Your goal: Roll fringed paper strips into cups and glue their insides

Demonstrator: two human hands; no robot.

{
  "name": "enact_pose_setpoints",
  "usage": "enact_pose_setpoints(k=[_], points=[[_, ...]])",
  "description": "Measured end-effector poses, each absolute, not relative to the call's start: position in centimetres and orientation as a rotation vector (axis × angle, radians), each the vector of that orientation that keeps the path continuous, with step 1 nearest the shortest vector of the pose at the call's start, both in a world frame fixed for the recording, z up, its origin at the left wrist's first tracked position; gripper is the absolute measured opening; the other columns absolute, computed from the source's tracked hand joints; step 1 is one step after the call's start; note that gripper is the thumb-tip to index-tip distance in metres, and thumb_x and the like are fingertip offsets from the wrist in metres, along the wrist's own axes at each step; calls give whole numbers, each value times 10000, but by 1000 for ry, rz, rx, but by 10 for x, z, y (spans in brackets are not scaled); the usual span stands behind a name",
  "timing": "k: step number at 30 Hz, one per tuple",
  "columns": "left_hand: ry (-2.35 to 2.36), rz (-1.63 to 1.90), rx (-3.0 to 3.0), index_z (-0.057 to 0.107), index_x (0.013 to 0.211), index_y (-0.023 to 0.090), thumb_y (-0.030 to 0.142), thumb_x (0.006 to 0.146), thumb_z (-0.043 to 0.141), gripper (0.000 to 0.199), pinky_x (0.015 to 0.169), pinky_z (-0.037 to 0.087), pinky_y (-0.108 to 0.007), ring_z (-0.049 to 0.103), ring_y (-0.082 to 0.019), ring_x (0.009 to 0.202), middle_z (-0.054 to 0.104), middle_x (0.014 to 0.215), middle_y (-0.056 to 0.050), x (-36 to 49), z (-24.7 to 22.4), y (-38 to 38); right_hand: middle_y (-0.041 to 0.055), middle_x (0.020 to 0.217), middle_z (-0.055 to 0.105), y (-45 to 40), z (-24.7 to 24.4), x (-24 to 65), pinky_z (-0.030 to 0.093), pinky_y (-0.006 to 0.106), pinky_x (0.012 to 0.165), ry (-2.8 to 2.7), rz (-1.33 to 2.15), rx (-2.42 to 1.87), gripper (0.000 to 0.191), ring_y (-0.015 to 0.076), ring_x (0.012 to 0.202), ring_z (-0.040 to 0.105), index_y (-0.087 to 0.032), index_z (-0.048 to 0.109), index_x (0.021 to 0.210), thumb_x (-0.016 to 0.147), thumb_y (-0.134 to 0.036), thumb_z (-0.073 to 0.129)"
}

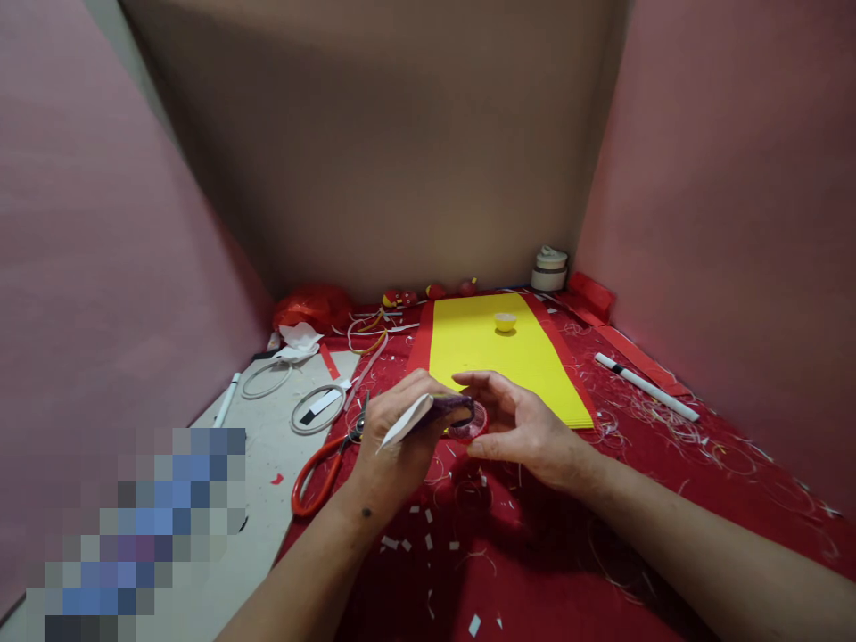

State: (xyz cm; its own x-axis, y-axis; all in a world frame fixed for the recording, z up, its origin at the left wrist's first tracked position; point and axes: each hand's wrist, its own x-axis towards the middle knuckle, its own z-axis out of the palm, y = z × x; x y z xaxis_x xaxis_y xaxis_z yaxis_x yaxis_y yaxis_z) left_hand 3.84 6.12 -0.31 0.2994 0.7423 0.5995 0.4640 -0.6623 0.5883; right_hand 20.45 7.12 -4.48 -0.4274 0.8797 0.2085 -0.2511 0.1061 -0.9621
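Note:
My left hand (401, 437) is closed around a dark purple, cloth-like piece (449, 407), and a pointed white strip (407, 421) sticks out from it. Its fingertips reach to a small red bowl-shaped half shell (476, 426). From the other side, my right hand (525, 432) curves its thumb and fingers around that half shell. How the dark piece meets the shell is partly hidden by my left fingers. Red-handled scissors (314, 481) lie beside my left wrist. Farther off, a small yellow bowl-shaped half shell (506, 323) rests on yellow sheets (481, 343).
Thread and paper scraps litter the red cloth (548, 571). A grey board (227, 535) on the left bears clear rings (318, 410). A white pen (646, 387) lies right. At the back are a red bag (311, 308), red-yellow balls (434, 292) and a white round container (549, 270).

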Motion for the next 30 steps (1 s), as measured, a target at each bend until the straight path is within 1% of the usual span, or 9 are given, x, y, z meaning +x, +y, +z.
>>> enact_pose_setpoints(k=[8,15,20,25,27,30], points=[[1187,1270,2256,637,698,209,250,779,614,93,570,417,-247,555,-128,598,628,664,6,37,0,61,56,1107,555,70,-42,204,484,386,858,-1384,1573,-645,627,197,933,598,-235,474,1133,571,-144,737],[1083,1283,2294,646,725,202,189,786,595,80,574,411,-230,556,-109,606,624,677,8,40,-4,60,53,1092,562,72,-43,204,464,377,885,-1404,1519,-658,617,192,964,575,-220,486,1125,571,-105,732],[1144,1294,2258,632,695,205,213,785,601,95,570,414,-241,550,-116,596,620,660,10,37,-4,62,55,1089,552,71,-43,205,469,381,857,-1407,1540,-670,627,187,919,593,-225,474,1145,585,-110,731],[1196,1302,2256,624,677,190,263,797,593,144,584,416,-243,542,-111,584,613,646,12,35,-1,62,40,1022,560,70,-41,205,470,338,805,-1401,1537,-684,622,162,862,593,-217,473,1141,582,-90,715],[1181,1335,2268,622,670,182,259,799,591,153,584,414,-237,540,-106,583,610,645,12,35,0,62,35,993,562,70,-40,205,469,325,789,-1389,1536,-693,628,151,841,584,-207,476,1137,569,-79,713],[1147,1365,2279,626,676,175,239,800,591,144,581,415,-230,541,-101,584,612,648,11,35,2,61,37,1000,559,69,-40,205,469,324,785,-1382,1529,-706,626,149,841,583,-204,478,1134,568,-100,725]])
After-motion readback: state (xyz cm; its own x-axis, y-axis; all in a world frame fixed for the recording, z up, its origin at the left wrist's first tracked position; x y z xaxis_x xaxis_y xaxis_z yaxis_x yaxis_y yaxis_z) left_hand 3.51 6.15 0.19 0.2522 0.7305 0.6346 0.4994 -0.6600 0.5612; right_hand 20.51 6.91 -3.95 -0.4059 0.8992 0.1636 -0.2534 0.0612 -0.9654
